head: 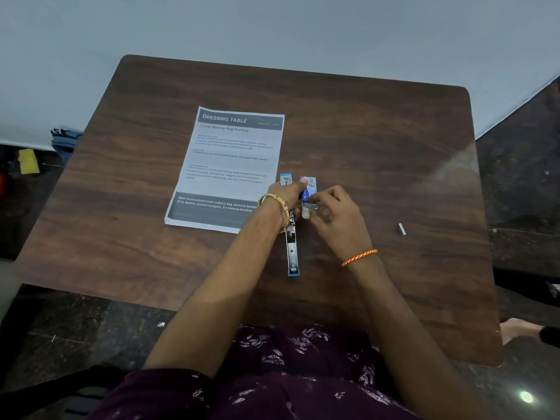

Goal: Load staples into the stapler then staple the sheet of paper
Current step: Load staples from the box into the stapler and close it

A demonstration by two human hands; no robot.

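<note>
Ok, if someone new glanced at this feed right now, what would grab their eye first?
Probably the two hands meeting mid-table: the left hand and right hand working a small blue staple box over the opened stapler. Next, the printed sheet headed "DRESSING TABLE", lying just left of them. A loose strip of staples sits apart on the right.

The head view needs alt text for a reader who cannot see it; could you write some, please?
Over a brown table, a person's left hand holds a small blue staple box while the right hand pulls staples from it. An opened stapler lies below, beside a printed sheet.
</note>
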